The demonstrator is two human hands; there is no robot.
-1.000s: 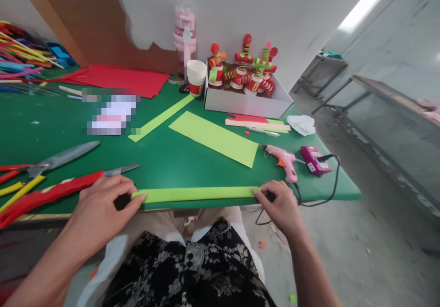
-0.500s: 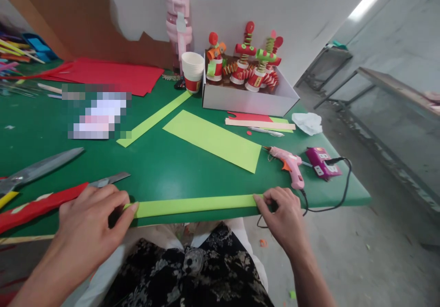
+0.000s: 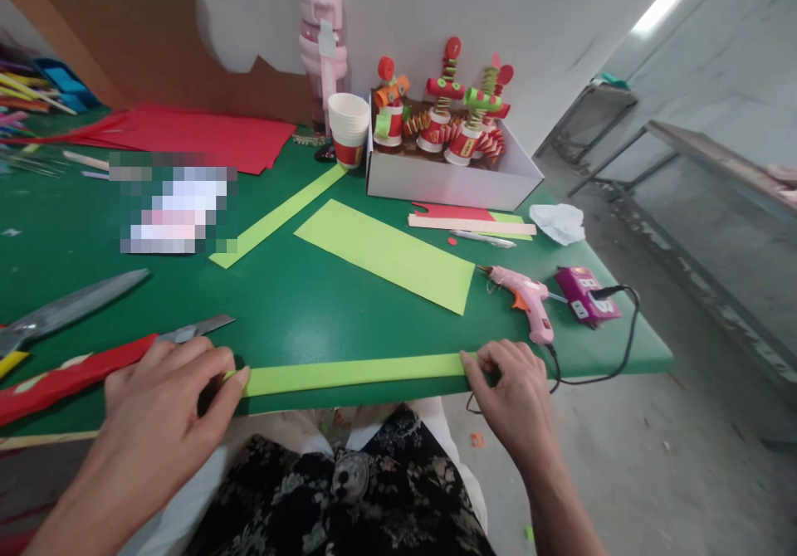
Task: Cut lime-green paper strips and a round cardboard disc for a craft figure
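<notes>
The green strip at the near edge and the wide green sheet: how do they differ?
The strip is much narrower than the sheet. The strip is held at both ends, whereas the sheet lies untouched. In view, the strip runs almost level; the sheet slants. Both are light green.

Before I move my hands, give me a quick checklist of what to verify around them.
1. Left hand holding near lime-green paper strip at its left end: ok.
2. Right hand holding its other end: ok.
3. Red-handled cutter well clear of left hand: not ok, exposed blade lies just beyond the knuckles.
4. Pink glue gun apart from strip: ok.
5. Glue gun cool: cannot tell.
</notes>
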